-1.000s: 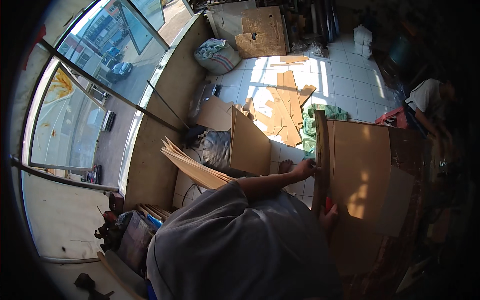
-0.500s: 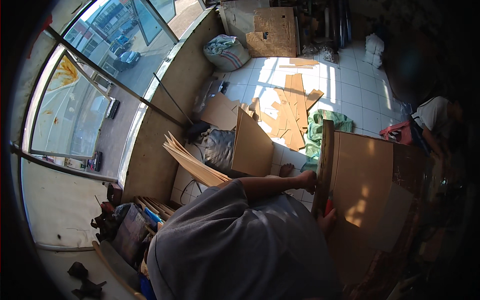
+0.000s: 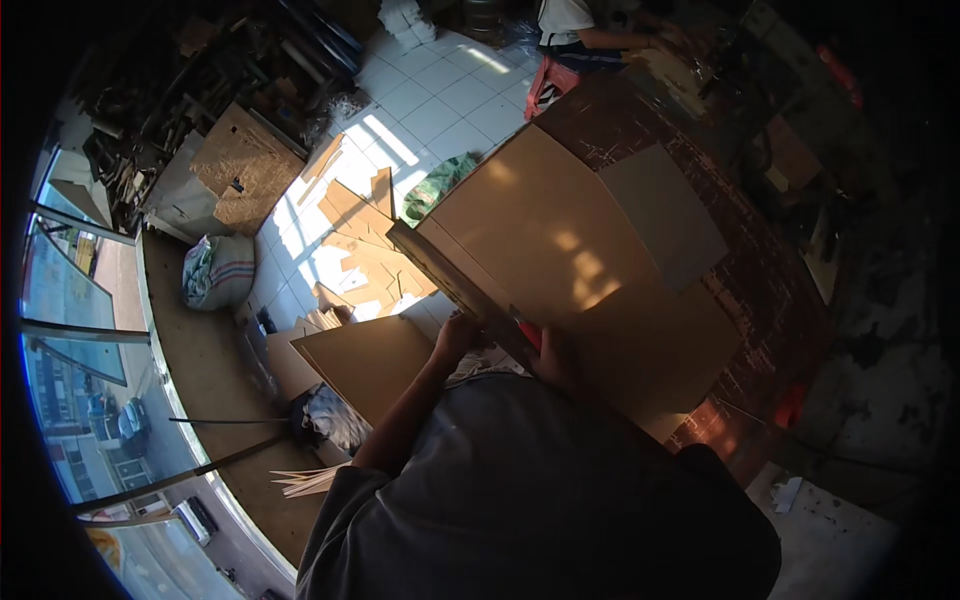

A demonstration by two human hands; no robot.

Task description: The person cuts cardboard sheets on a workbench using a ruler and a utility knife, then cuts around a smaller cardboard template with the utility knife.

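A large brown cardboard sheet (image 3: 540, 220) lies on the dark red, scuffed table (image 3: 760, 260) ahead of me. Along its near left edge runs a long wooden bar (image 3: 440, 265). My left hand (image 3: 458, 337) is at the bar's outer side, fingers curled against it. Close by on the right, my right hand (image 3: 556, 358) is closed around a red-handled cutter (image 3: 530, 334), held beside the bar at the sheet's edge. The cutter's tip is too dark to make out. A greyish board piece (image 3: 665, 215) overlaps the sheet's far right part.
Cardboard offcuts (image 3: 360, 240) litter the sunlit tiled floor. Upright cardboard sheets (image 3: 370, 360) stand left of my arm. A stuffed sack (image 3: 218, 272) rests by the window wall. Beyond the table, another person (image 3: 570, 25) sits near a red chair (image 3: 548, 85).
My view has turned to the right, so the floor and window have shifted left in the picture. Both hands remain at the bar, and the red-handled cutter is still in my right hand.
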